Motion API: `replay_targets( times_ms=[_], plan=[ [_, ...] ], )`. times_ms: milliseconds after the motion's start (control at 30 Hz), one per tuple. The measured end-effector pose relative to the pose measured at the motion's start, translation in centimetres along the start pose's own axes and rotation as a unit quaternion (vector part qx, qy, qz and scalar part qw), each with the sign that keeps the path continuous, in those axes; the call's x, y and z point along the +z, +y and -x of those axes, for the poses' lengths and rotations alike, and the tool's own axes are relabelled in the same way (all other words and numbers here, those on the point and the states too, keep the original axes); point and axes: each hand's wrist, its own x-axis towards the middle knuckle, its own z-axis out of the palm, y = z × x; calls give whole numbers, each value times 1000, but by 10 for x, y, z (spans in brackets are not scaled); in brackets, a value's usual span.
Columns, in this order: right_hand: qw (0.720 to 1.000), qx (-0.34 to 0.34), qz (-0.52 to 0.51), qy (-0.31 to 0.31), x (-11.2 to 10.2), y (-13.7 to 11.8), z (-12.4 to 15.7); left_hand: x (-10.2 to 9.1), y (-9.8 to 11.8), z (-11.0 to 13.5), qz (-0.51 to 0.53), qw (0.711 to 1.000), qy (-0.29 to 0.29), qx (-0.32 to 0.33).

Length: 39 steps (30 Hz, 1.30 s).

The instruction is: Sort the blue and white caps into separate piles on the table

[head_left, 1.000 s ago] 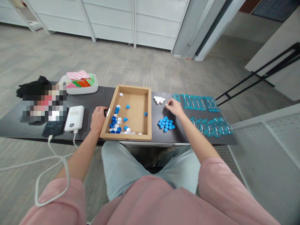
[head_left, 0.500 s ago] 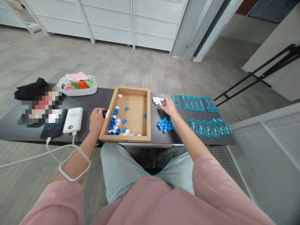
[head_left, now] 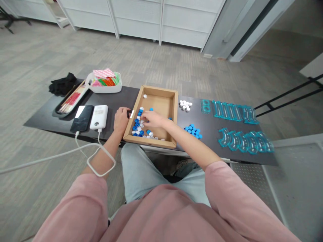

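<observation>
A shallow cardboard box [head_left: 174, 134] holds loose blue and white hexagonal pieces [head_left: 137, 126], mostly along its left side. My left hand [head_left: 121, 118] is at the box's outer left wall, fingers curled against its edge by a small dark patch. Inside the box, my right hand [head_left: 152, 118] reaches down among the pieces with its fingertips drawn together; whatever lies between them is too small to make out. Right of the box sit a cluster of white pieces [head_left: 185, 105] and, nearer me, a cluster of blue pieces [head_left: 193, 131], partly behind my right forearm.
Clear teal-edged plastic parts stand in rows: straight ones [head_left: 227, 111] behind, curved ones [head_left: 244, 141] in front. Leftward are a white power bank [head_left: 99, 117], a phone [head_left: 82, 118], a long tray [head_left: 72, 101], a white basket [head_left: 107, 89] and black cloth [head_left: 62, 84]. A white cable [head_left: 63, 158] crosses my left forearm.
My right hand has left the white cluster and moved left into the box, over the pieces there. My left hand stays at the box's left side. The view has shifted left.
</observation>
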Motion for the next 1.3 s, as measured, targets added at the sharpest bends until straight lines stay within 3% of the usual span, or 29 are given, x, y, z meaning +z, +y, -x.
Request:
replay_targets(
  times_ms=[67, 200, 300, 433, 567, 700, 767, 867, 1000, 1300],
  plan=[
    [1000, -1, 15, -20, 7, -8, -8, -1, 3, 1, -4, 1000, -1, -5],
    [1000, 7, -19, 0, 10, -5, -3, -3, 5, 2, -11, 1000, -7, -10],
    [990, 19, -137, 17, 5, 3, 11, -3, 2, 2, -10, 1000, -12, -9],
    [953, 29, -298, 34, -13, 25, 39, 1, -6, 1, -6, 1000, 0, 1],
    [941, 56, -302, 142, -36, 76, 86, 2, -11, -1, -13, 1000, -10, 3],
    [916, 178, -208, 292, -52, 152, 142, 0, -9, -1, -26, 999, -21, -1],
    [898, 259, -172, 311, -55, 185, 164, -2, -6, -1, -43, 999, -31, -6],
    [886, 339, -127, 291, -54, 215, 179, -4, -2, -1, -64, 997, -38, -14],
    [885, 356, -113, 278, -50, 226, 173, -7, 2, 0, -76, 996, -37, -20],
    [867, 355, -202, 286, -52, 219, 168, -9, 4, -1, -66, 997, -40, -21]
  ],
)
